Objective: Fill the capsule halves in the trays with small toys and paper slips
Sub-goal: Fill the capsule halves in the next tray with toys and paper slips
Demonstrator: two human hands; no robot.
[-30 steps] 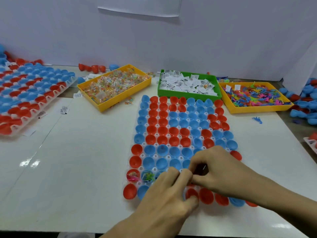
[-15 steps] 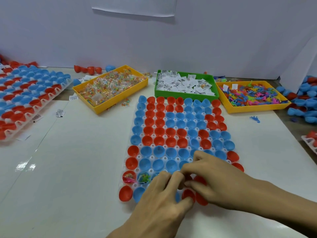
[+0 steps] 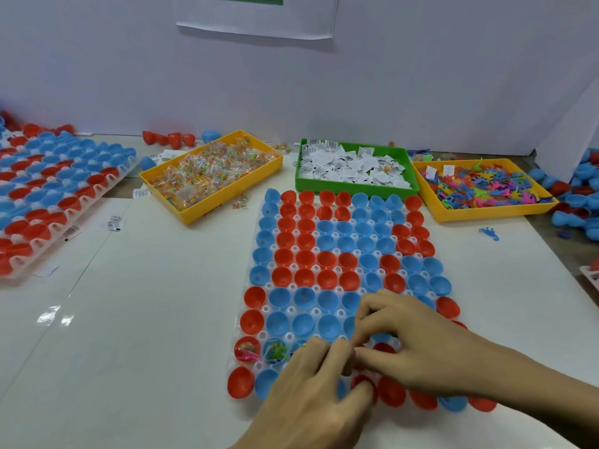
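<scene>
A clear tray (image 3: 291,309) holding several red and blue capsule halves lies in front of me. In its near-left corner, a red half (image 3: 247,350) and a blue half (image 3: 275,351) hold small toys; the other visible halves look empty. My left hand (image 3: 311,393) and my right hand (image 3: 411,345) meet over the tray's near rows, fingers curled, fingertips touching each other. The right thumb and fingers pinch together on something small that the fingers hide. Whether the left hand holds anything is hidden by its back.
Behind the tray stand a yellow bin (image 3: 233,194) of wrapped trinkets, a green bin (image 3: 353,189) of paper slips and a yellow bin (image 3: 486,213) of coloured plastic toys. Another capsule tray (image 3: 81,202) lies far left. Loose capsule halves (image 3: 580,196) pile up at right; a blue toy (image 3: 489,233) lies loose.
Both hands stayed together over the near rows and shifted slightly toward the tray's near edge. The view moved a little.
</scene>
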